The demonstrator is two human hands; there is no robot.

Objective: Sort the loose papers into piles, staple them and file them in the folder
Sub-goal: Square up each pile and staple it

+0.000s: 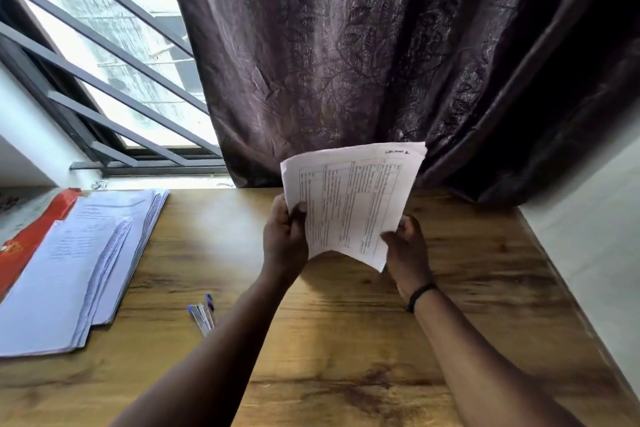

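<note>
Against the dark curtain [381,45], above the wooden desk [329,340], the left hand [284,236] and right hand [407,246] each pinched a lower corner of a printed sheet [353,201], seemingly raised for reading before joining the paper stack [79,264] on the red folder [38,229].

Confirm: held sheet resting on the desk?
No. Both the left hand and right hand hold the sheet up, clear of the desk.
</note>
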